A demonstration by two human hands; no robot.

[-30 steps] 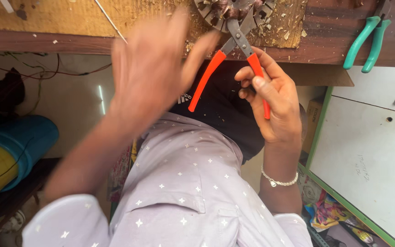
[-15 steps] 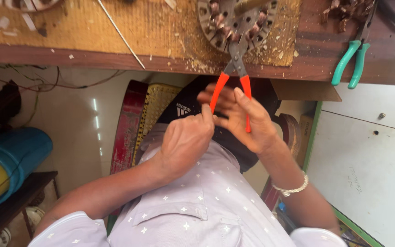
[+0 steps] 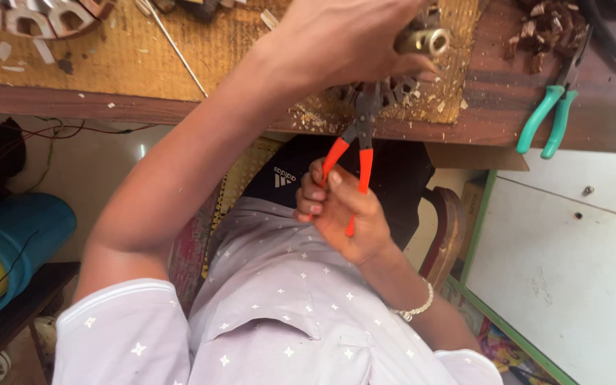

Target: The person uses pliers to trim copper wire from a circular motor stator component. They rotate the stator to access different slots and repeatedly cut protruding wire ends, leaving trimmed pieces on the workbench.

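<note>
Orange-handled pliers sit in your right hand, fingers squeezed round both handles, the nose at the wooden bench edge. Just above them your left hand clamps the metal part — free room lies below the edge. Green-handled pliers rest well right.

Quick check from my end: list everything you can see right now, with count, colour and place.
pliers: one, orange handles, jaws at the bench edge, held in the right hand
second pliers: one, teal handles, lying on the bench at right
metal part: one, grey-brass, on the bench under the left hand
thin rod: one, silvery, on the mat at left
mat: one, tan, on the bench
workbench: one, dark wood, top of view
left hand: on the metal part
right hand: gripping the orange handles
</note>
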